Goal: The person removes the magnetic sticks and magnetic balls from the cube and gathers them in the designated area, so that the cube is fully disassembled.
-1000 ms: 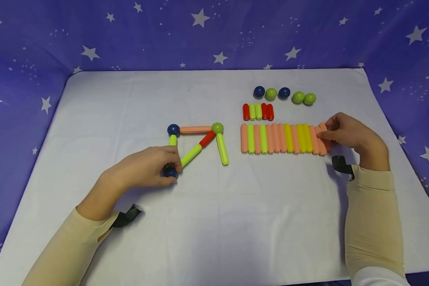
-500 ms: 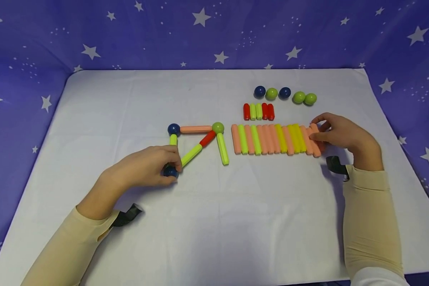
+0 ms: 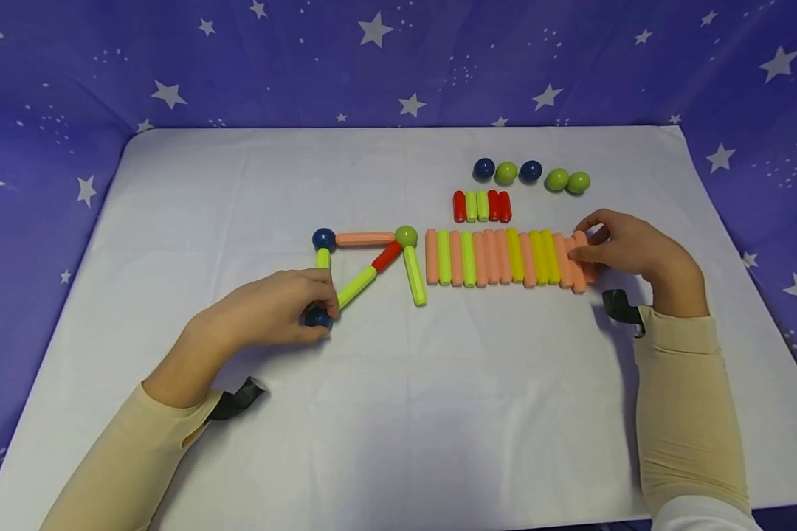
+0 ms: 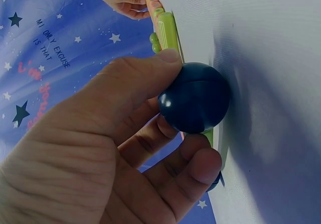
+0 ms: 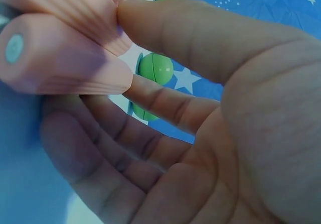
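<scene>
My left hand (image 3: 268,306) holds a dark blue ball (image 4: 195,101) between thumb and fingers, at the near left corner of a flat figure of magnetic sticks and balls. A second blue ball (image 3: 323,240) and a green ball (image 3: 406,236) sit at its far corners, joined by a salmon stick (image 3: 365,239). A red-and-green diagonal (image 3: 372,273) runs toward the held ball, and a loose-ended green stick (image 3: 415,276) hangs from the green ball. My right hand (image 3: 637,247) pinches the salmon magnetic sticks (image 5: 65,58) at the right end of a long row, thumb on top, fingers curled beneath.
The long row (image 3: 494,258) of salmon, green and yellow sticks lies side by side, its left end close to the figure. Behind it are several short red and green sticks (image 3: 482,206) and a line of balls (image 3: 506,173). Star-patterned purple cloth (image 3: 305,66) walls the white table (image 3: 372,428).
My right hand has moved left, and the long row of sticks has slid left with it, nearer the figure. My left hand stays on the blue ball.
</scene>
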`<state>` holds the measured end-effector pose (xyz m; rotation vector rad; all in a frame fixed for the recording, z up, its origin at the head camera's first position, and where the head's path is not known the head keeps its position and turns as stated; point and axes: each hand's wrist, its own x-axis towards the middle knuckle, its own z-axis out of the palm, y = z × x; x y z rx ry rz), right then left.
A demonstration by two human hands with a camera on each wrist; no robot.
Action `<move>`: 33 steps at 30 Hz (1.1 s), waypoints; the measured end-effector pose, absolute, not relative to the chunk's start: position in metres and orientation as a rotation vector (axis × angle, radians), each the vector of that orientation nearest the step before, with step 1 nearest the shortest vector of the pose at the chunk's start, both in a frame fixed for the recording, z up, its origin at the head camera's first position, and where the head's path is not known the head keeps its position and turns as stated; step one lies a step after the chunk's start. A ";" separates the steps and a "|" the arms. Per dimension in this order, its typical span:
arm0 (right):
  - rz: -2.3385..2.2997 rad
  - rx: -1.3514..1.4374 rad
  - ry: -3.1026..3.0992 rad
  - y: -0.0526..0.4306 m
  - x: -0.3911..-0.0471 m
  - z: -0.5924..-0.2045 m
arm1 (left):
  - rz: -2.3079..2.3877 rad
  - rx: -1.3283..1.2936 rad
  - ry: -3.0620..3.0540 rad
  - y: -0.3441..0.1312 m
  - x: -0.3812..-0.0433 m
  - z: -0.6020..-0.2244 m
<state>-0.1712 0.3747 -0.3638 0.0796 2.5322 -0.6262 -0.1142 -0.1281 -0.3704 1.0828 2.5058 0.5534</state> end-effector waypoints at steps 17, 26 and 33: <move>-0.520 -0.561 2.747 0.294 -0.172 -0.375 | 0.565 1.102 2.504 -0.130 -0.115 -0.371; -0.604 -0.393 2.752 0.321 -0.171 -0.367 | 0.543 1.072 2.500 -0.128 -0.115 -0.369; -0.616 -0.228 2.647 0.335 -0.172 -0.370 | 0.538 1.068 2.496 -0.129 -0.114 -0.370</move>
